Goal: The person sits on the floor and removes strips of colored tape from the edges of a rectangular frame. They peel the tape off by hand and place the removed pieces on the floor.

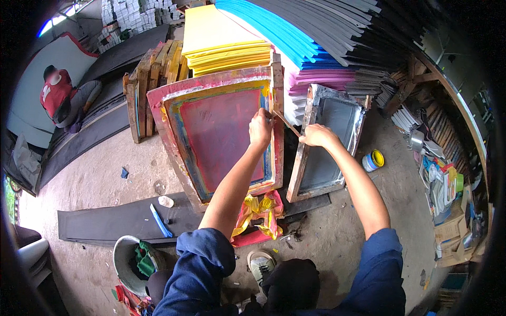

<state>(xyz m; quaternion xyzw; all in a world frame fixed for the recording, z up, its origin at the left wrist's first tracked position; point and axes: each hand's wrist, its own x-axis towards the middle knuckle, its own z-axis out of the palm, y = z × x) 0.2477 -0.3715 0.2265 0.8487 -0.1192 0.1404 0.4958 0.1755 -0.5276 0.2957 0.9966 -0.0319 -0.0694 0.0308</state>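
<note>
A large wooden silk-screen frame (219, 100), its mesh stained pink and its border smeared with yellow and blue, leans against stacked sheets. At its right side my left hand (260, 128) is closed; what its fingers grip is hidden. My right hand (318, 135) closes on the lower end of a thin brown strip (287, 124), which slants up toward the left hand across the gap between frames. Just beneath the right hand stands a smaller screen frame (328, 142) with grey mesh, tilted against the stacks.
Yellow sheets (226, 39) and blue sheets (274, 26) are piled behind. Wooden frames (153, 79) stand left. A yellow-rimmed can (373, 160), a bucket (126, 263), a blue cutter (160, 220) and stained plastic (258, 216) surround me. Another person (58, 95) crouches far left.
</note>
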